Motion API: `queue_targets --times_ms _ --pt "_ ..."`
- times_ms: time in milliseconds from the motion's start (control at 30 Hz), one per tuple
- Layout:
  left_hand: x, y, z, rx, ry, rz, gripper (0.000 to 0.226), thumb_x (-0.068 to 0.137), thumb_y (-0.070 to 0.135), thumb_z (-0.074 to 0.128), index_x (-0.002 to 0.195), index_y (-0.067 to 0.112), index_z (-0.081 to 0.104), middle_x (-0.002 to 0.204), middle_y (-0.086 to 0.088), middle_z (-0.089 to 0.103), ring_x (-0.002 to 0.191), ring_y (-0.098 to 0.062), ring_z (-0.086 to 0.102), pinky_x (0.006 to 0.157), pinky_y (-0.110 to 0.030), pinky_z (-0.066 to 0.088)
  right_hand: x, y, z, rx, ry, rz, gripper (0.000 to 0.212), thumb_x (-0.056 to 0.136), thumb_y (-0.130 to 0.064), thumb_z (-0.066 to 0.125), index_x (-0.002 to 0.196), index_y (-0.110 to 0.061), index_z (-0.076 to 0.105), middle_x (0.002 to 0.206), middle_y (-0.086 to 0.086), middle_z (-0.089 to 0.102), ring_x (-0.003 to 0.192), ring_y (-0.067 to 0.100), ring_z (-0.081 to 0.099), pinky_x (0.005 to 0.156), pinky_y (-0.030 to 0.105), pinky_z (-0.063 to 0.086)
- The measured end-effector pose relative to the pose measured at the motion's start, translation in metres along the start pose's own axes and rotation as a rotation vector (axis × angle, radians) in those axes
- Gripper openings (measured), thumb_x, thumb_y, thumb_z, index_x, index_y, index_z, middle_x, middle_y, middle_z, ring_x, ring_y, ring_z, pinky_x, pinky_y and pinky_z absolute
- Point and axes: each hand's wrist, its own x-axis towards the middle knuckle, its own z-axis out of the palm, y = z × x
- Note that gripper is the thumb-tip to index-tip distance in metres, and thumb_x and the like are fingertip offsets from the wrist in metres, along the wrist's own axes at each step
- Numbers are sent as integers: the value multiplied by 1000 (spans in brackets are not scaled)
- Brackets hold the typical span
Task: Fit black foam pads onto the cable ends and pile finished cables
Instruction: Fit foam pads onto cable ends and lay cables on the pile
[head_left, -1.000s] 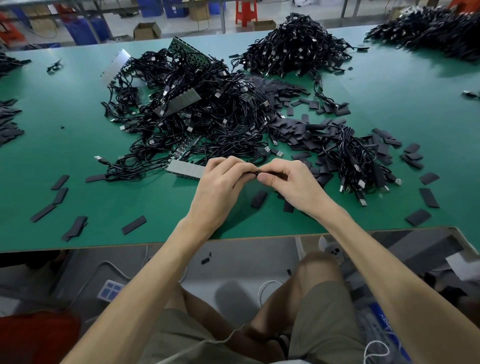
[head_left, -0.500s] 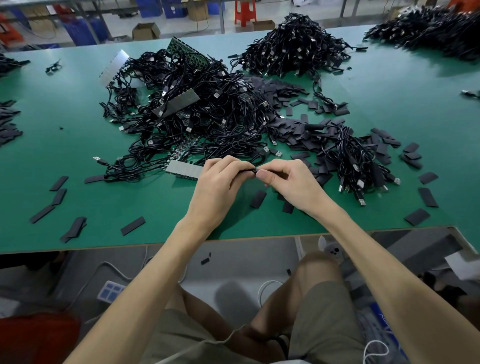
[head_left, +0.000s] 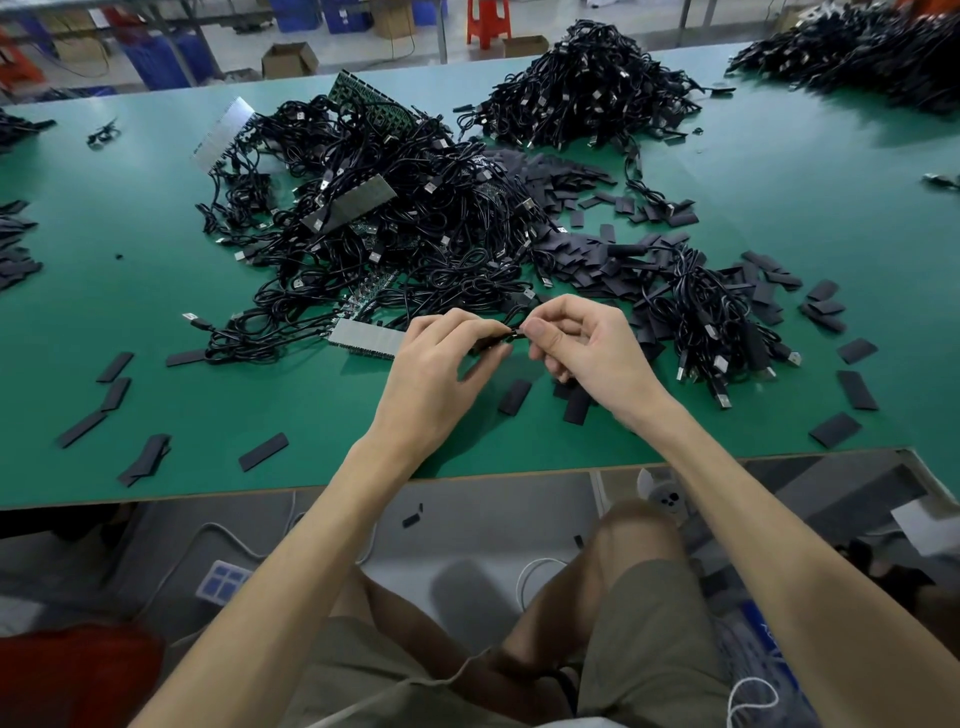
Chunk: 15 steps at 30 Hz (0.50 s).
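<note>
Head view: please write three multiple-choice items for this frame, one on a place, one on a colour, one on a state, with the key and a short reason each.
1. Where do the left hand and right hand meet?
A) over the near part of the table, just in front of the big cable tangle
B) at the table's far right corner
C) below the table edge, by the knees

2. What colour is the table top?
A) white
B) green
C) brown

3. What is the right hand doing?
A) lying flat on the table
B) hanging open, holding nothing
C) pinching a small black piece that the left hand also grips

Key: 1 A, the hands meet just short of the tangle. 2 B, the bare surface is green. 3 C, thumb and forefinger close on the piece.
</note>
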Motion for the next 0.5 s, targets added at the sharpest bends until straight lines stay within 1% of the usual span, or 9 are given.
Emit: queue_targets --times_ms 100,200,267,400,500 --pt "0 0 0 -1 3 1 18 96 24 70 106 9 73 100 2 70 91 -19 65 90 -39 49 0 0 -1 -11 -8 -5 9 97 -24 70 95 -15 71 69 -1 68 56 12 54 51 21 45" --pt "-1 1 0 8 19 27 15 96 20 71 103 7 73 96 1 71 88 -19 65 89 -40 49 0 0 0 -3 -18 -5 6 96 -23 72 92 -20 73 68 -1 68 56 12 53 51 20 45" --pt "-1 3 1 21 39 52 13 94 16 73 101 6 74 94 -1 72 89 -17 62 87 -40 50 0 0 0 8 -19 -3 5 95 -22 74 89 -22 73 67 0 68 56 12 53 51 20 46" --pt "-2 4 0 21 51 74 12 91 13 75 99 4 76 91 -2 75 89 -14 58 85 -39 51 0 0 0 12 -30 16 4 92 -21 75 90 -18 74 66 1 67 58 15 52 51 21 46" --pt "-3 4 1 35 49 73 13 89 14 76 98 4 77 89 -2 75 87 -17 58 84 -39 51 -1 0 1 6 -37 27 6 92 -20 75 91 -14 73 66 1 68 58 16 51 51 22 45"
